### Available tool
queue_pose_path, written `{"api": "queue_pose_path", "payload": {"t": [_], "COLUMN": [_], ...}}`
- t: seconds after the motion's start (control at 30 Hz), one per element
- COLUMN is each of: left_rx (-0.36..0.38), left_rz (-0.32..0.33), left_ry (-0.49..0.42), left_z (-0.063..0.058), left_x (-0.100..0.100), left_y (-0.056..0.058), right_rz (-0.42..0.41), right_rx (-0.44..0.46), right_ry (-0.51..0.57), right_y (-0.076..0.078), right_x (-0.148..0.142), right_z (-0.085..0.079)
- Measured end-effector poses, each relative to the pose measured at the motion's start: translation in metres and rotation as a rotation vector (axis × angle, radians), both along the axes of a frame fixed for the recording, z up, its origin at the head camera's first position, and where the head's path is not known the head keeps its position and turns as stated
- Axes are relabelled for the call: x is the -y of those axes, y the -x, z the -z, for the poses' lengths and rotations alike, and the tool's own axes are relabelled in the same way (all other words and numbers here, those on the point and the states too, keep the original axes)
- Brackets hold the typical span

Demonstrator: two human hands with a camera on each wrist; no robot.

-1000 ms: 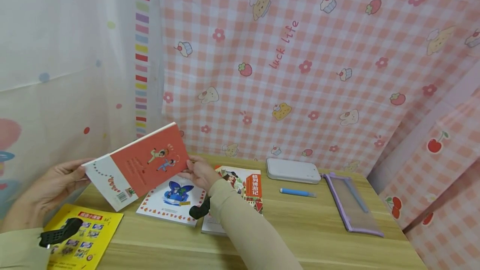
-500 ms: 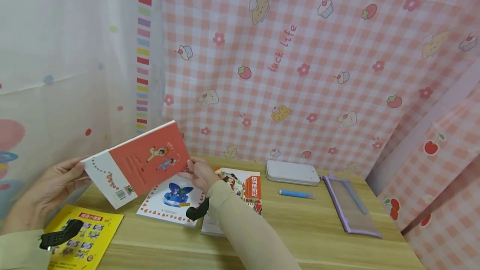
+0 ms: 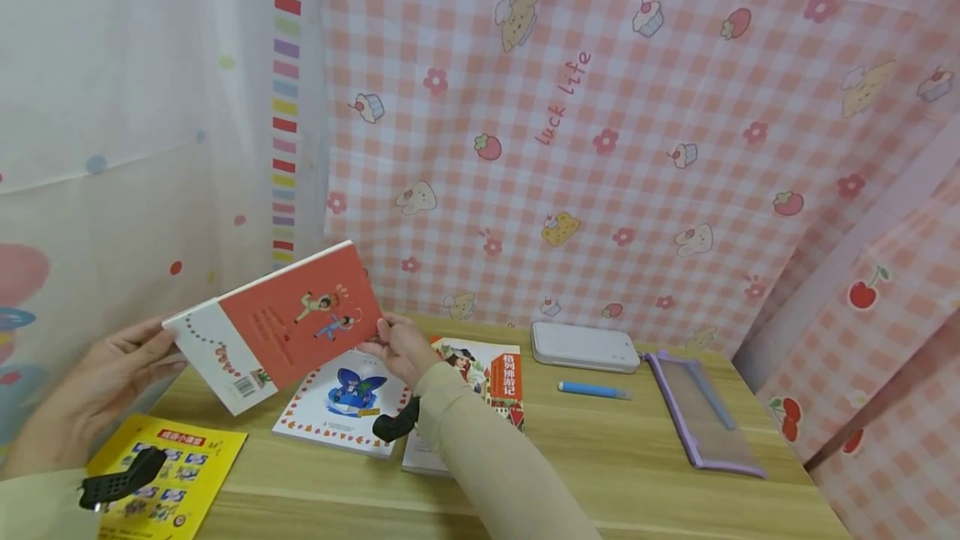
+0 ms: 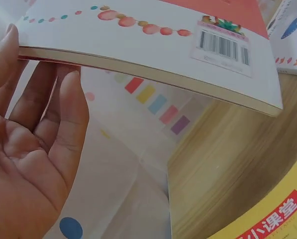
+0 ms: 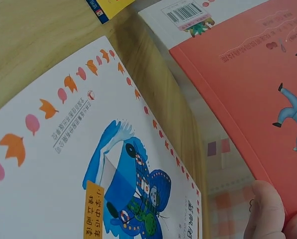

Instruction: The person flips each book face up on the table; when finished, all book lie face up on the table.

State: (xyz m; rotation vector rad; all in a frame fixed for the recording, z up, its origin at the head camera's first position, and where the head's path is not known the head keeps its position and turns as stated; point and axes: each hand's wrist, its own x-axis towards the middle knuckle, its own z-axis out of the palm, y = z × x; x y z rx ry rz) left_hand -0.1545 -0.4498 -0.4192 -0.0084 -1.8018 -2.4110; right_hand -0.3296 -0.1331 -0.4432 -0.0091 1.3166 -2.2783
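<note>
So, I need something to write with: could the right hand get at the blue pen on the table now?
Probably not while the right hand grips the red-and-white book. Once free, likely yes: the blue pen lies uncovered on the table.

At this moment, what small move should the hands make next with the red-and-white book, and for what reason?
Probably lower the red-and-white book gently onto the white book with the blue picture. The left hand and right hand grip its opposite ends, it is tilted above the table, and the white book lies flat there, partly hidden behind it.
</note>
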Motion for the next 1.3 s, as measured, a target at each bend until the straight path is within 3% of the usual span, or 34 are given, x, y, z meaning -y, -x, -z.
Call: {"api": "queue_pose_path", "payload": {"t": [0.17, 0.4, 0.47, 0.57, 0.67, 0.87, 1.07, 1.3], "left_rx": [0.054, 0.181, 0.212, 0.201, 0.185, 0.201, 0.229, 0.202], "left_rz": [0.004, 0.025, 0.048, 0.087, 0.121, 0.187, 0.109, 0.057], "left_ry": [0.135, 0.624, 0.708, 0.790, 0.800, 0.669, 0.639, 0.620], "left_z": [0.006, 0.018, 0.021, 0.024, 0.028, 0.033, 0.034, 0.036], "left_x": [-0.001, -0.011, -0.017, -0.024, -0.031, -0.038, -0.038, -0.038], "left_y": [0.001, 0.006, 0.008, 0.009, 0.010, 0.012, 0.012, 0.011], "right_rz": [-0.009, -0.018, -0.016, -0.016, -0.017, -0.019, -0.018, -0.031], "right_rx": [0.015, 0.025, 0.025, 0.028, 0.023, 0.035, 0.032, 0.002], "right_ry": [0.031, 0.055, 0.054, 0.061, 0.070, 0.092, 0.097, 0.107], "right_y": [0.001, 0.002, 0.003, 0.004, 0.004, 0.005, 0.004, 0.002], "right_x": [0.001, 0.001, 0.001, 0.001, 0.001, 0.002, 0.002, 0.002], "right_z": [0.000, -0.002, -0.001, -0.001, -0.001, -0.003, -0.003, -0.003]}}
